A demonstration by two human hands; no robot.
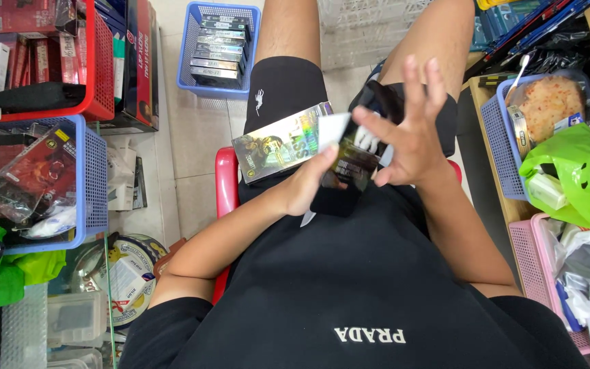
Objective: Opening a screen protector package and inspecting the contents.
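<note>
Left hand (308, 188) clamped on dark box (349, 171) above lap. Right hand (404, 137) against box top, fingers (421, 78) splayed, grasping nothing. Shiny box (278, 142) resting on thigh.

Tiled floor (199, 130), red chair (226, 184), blue baskets (192, 48) w/ stock.

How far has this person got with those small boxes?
Done: a blue basket on the floor already holds a stack of boxes. In hand: the left hand and right hand handle a dark box over the lap. Left: a shiny box lies on the thigh.
</note>
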